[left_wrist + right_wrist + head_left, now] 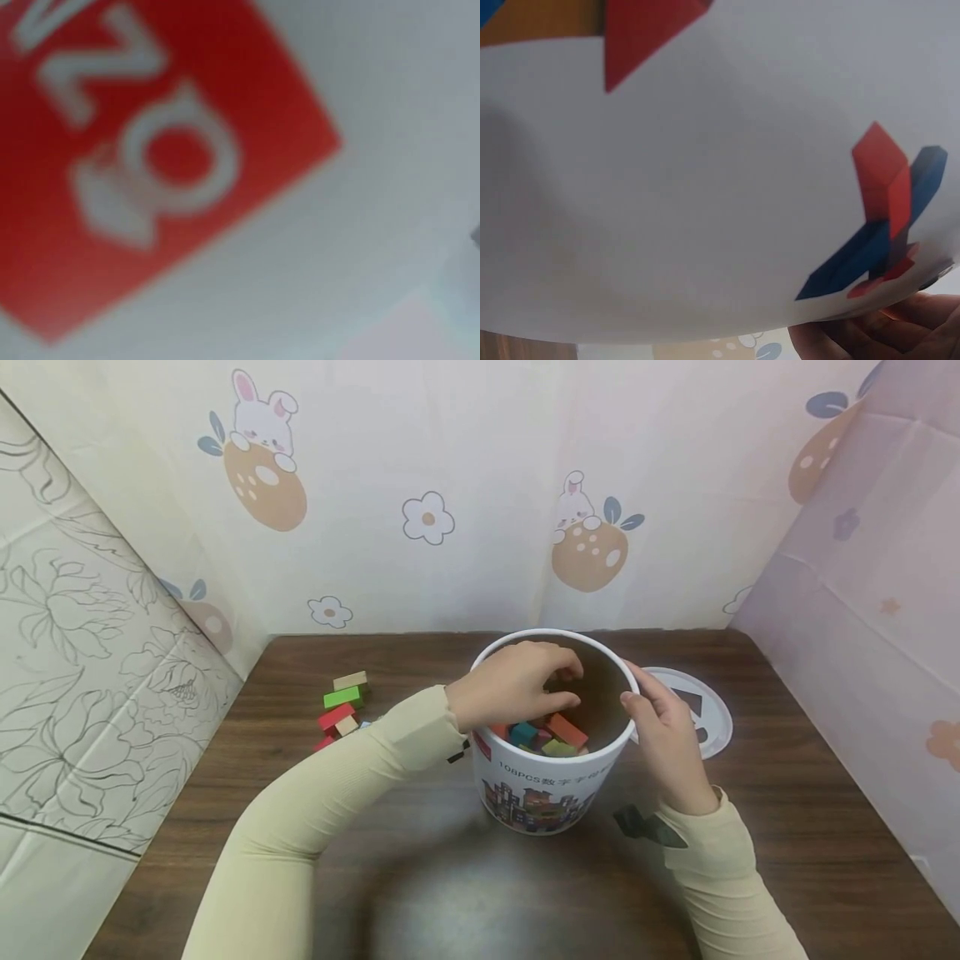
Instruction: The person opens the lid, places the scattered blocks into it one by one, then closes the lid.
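A white round bucket with printed pictures of blocks stands on the table. My left hand reaches over its rim, thumb and fingers apart, and nothing shows between them. Below that hand, colored wooden blocks lie inside the bucket. My right hand grips the bucket at its right rim, thumb over the edge and fingers along the outside. Close up, the left wrist view holds only the bucket's red label, blurred. In the right wrist view the bucket wall fills most of the picture, with right fingers at its lower edge.
Several loose blocks, green, red and plain wood, lie on the dark wooden table left of the bucket, partly behind the left sleeve. A white lid lies behind the right hand. Patterned cloth walls enclose the back and sides.
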`<state>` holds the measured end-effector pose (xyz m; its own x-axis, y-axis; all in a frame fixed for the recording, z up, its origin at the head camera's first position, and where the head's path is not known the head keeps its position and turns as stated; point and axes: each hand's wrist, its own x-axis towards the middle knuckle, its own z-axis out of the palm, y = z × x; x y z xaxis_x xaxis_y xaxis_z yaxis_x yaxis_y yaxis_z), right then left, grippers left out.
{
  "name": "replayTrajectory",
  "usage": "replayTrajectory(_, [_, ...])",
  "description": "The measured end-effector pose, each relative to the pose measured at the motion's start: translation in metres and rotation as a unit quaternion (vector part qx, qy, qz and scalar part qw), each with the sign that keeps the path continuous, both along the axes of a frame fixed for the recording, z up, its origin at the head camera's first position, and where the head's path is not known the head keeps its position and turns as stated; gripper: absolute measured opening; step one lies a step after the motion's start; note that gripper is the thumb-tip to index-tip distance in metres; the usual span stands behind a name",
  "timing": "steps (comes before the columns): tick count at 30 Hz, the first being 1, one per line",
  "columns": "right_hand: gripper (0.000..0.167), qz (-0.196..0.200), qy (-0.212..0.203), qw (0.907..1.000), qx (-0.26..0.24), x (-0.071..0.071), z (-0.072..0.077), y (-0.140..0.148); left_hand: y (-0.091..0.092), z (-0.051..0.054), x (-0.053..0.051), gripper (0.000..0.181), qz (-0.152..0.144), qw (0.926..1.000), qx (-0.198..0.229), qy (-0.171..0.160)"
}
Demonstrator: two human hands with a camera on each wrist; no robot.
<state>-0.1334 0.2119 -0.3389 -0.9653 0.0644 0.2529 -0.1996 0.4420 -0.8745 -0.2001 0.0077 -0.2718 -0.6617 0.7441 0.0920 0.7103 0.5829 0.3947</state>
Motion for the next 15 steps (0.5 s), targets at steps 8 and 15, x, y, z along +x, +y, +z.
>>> replayTrajectory(8, [0.043, -0.001, 0.002, 1.0, -0.003, 0.0, 0.0, -0.001, -0.022, 0.008, 0.005, 0.037, 0.042, 0.9983, 0.039, 0.008])
replayTrajectory(15, [0.043, -0.005, 0.005, 1.0, 0.003, -0.001, 0.001, -0.001, -0.058, 0.009, 0.009, 0.033, 0.077, 0.9905, 0.11, 0.029])
